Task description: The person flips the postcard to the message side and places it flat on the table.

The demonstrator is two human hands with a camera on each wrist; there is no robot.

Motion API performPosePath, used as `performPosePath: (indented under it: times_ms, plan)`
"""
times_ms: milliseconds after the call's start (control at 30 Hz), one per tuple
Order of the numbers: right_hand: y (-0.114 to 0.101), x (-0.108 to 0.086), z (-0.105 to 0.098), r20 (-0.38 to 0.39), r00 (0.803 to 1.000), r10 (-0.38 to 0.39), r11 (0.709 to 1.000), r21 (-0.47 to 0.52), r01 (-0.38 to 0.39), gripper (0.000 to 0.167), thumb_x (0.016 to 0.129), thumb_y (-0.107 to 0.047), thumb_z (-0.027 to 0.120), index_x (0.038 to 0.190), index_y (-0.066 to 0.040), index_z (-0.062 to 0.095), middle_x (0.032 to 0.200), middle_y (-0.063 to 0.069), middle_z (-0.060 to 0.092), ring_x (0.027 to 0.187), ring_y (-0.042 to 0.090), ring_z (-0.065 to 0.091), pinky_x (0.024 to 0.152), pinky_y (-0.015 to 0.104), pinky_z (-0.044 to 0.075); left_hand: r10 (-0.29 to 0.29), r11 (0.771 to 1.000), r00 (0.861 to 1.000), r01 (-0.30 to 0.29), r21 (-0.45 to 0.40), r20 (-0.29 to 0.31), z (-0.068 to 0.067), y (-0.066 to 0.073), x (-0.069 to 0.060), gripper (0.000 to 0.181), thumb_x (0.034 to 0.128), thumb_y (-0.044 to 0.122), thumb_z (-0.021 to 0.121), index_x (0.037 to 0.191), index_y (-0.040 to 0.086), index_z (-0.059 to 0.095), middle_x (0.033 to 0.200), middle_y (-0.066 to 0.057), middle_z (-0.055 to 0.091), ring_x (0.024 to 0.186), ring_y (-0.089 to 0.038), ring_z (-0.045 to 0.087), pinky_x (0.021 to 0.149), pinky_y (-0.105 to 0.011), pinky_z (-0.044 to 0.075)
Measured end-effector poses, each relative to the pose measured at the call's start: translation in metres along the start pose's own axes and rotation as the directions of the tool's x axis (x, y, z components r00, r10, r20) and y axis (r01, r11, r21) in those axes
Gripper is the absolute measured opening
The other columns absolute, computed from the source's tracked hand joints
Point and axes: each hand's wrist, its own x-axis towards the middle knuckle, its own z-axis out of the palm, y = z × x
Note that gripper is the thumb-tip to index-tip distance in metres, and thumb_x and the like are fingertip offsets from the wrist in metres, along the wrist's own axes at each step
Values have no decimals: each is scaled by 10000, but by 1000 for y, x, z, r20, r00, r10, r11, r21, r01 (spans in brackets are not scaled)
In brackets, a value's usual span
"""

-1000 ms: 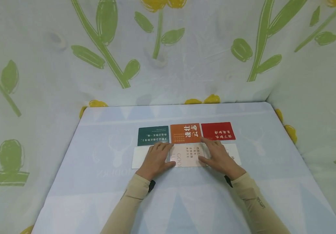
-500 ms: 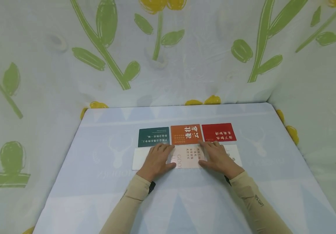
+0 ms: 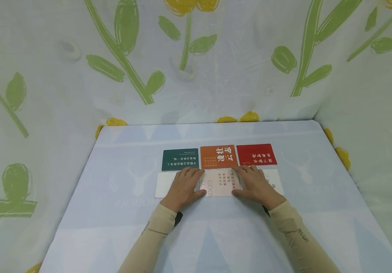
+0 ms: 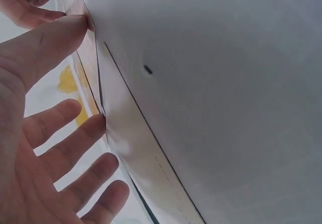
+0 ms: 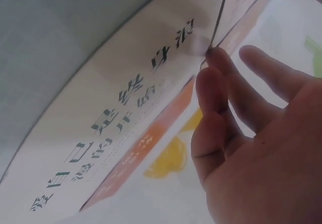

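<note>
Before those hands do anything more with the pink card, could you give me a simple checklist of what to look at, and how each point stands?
1. Left hand at the pink card's left end: ok.
2. Right hand at its right end: ok.
3. Green card, orange card and red card side by side in the far row: ok.
4. Left white card and right white card in full view from the head camera: not ok, a hand partly covers each.
5. Pink card perfectly flat on the table: cannot tell.
</note>
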Motion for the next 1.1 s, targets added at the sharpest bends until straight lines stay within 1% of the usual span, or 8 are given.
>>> performPosePath:
  times_ms: [200,300,500,600,800,933,1100]
  plan:
    - [0,1,1,7,1000,-5,1000,11,5,938,685,-363,934,1484,-143,494,1379,161,545,1258,372,454,1046,607,368,4,1000,1000,-4,-7,-7,1,0,0,720,857,393,817,1460,132,523,1397,-57,589,1324,-297,471,1111,-479,377]
    - [-1,1,0,11,1000,-9,1000,14,9,926,684,-354,937,1474,-138,505,1364,162,546,1251,372,456,1045,589,373,0,999,1000,0,-33,-7,2,0,0,713,860,369,818,1462,131,521,1392,-64,588,1327,-297,470,1115,-475,373]
    - [-1,2,-1,14,1000,-19,1000,6,19,905,694,-347,935,1465,-130,513,1344,162,549,1236,369,454,1024,567,381,-28,995,1000,29,-101,7,2,2,1,702,877,340,802,1476,122,508,1395,-83,571,1335,-298,458,1119,-474,364]
    - [-1,2,-1,12,1000,-26,1000,8,26,896,697,-352,932,1458,-127,518,1335,160,549,1230,368,453,1012,566,385,-36,991,999,35,-126,-7,1,2,2,691,885,322,799,1474,103,512,1385,-99,571,1326,-305,467,1111,-476,372]
    - [-1,4,-1,13,1000,-25,1000,2,25,897,695,-363,930,1458,-134,519,1341,163,547,1223,366,453,1019,570,391,-57,993,997,51,-110,-48,1,2,5,638,895,291,791,1449,97,540,1355,-97,578,1301,-296,495,1101,-453,393]
    - [-1,5,0,19,1000,-16,1000,-6,16,902,698,-368,927,1465,-136,512,1358,162,542,1221,358,451,1033,568,388,-63,993,996,56,-101,-65,3,3,7,652,875,282,811,1444,106,546,1336,-90,576,1279,-289,508,1091,-442,405]
    - [-1,5,-3,30,1000,10,1000,3,-10,918,688,-368,934,1465,-118,514,1372,167,532,1219,357,446,1031,557,382,-65,992,995,56,-110,-78,3,3,7,664,859,276,827,1440,114,549,1327,-84,567,1275,-285,508,1088,-440,404]
